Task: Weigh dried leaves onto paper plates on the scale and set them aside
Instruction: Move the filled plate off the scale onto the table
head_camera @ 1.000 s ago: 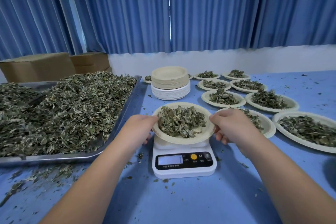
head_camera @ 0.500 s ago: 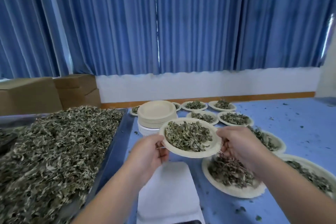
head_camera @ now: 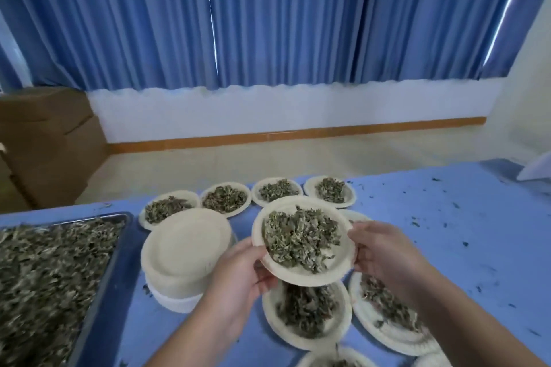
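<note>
both hands hold one paper plate up off the table, one at each side. left hand has its fingers curled under the near left rim with the thumb on top; right hand pinches the right rim the same way. the heap of dried leaves sits in the middle of that plate, between the two hands and touching neither.

right under the lifted plate another filled plate lies on the blue table, and a second one lies just beside it, under the right wrist. more plate edges show at the bottom of the view, too cut off to make out.

just left of the left hand stands a stack of empty plates. behind it, along the far edge of the table, four filled plates lie in a row. a metal tray heaped with loose leaves takes the left side. crumbs of leaf are scattered over the table on the right. blue curtains hang behind, and cardboard boxes stand at the left.
</note>
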